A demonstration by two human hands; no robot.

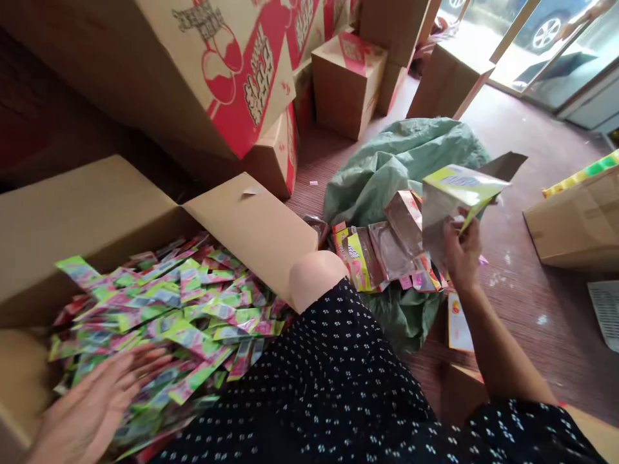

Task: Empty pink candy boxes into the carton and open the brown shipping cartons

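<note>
My right hand (463, 251) grips a small open box (457, 193), silvery grey on its side and yellow-green on top, with a flap sticking out to the right. It is held above the floor, beside a green sack (411, 154). At lower left, my left hand (104, 403) is slightly blurred, its fingers stretched out over a heap of small green and pink packets (193, 322). Nothing shows in that hand. The packets fill a large open cardboard box (87, 200). Several flattened or opened small boxes (391, 248) lie on the sack.
Large printed cartons (242, 71) are stacked at the upper left, with a smaller carton (348, 84) behind the sack. A brown carton (575, 219) and a pale slotted basket (607, 312) stand at the right. One carton flap (256, 225) reaches my knee.
</note>
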